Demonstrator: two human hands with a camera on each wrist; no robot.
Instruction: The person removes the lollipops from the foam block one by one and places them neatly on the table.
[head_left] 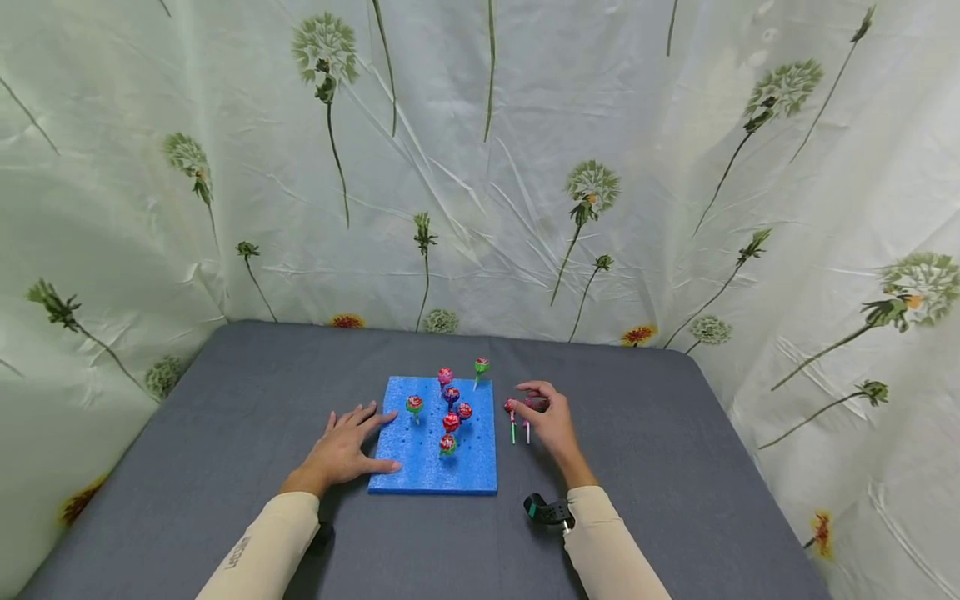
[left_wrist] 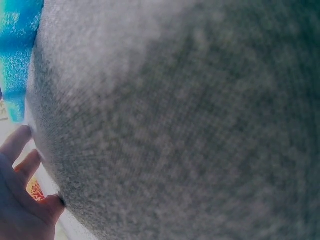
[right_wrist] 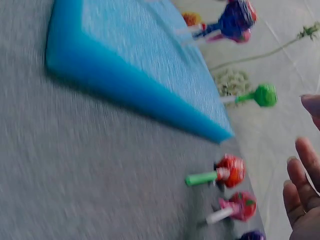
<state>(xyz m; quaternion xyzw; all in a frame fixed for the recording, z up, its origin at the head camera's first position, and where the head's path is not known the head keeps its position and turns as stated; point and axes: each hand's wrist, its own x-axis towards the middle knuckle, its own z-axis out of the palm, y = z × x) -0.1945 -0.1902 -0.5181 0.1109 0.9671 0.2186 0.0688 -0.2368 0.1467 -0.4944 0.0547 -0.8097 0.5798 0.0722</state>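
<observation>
A blue foam board (head_left: 405, 477) with rows of small holes lies on the table. Several wrapped lollipops stand in it, among them a red one (head_left: 451, 422) and a green one (right_wrist: 265, 95) near the far right corner. My left hand (head_left: 341, 446) rests at the board's left edge, fingers spread, with index finger and thumb touching it. To the right of the board my right hand (head_left: 551, 421) hovers by loose lollipops, its fingers bent loosely and apart from them. Lying there are a red lollipop (right_wrist: 232, 171) with a green stick, a pink lollipop (right_wrist: 242, 206) and a partly visible purple lollipop (right_wrist: 253, 236).
The grey table (head_left: 660, 467) extends around the board on every side. Behind it hangs a pale curtain (head_left: 480, 208) printed with dandelions. A black strap (head_left: 547, 508) is at the right wrist.
</observation>
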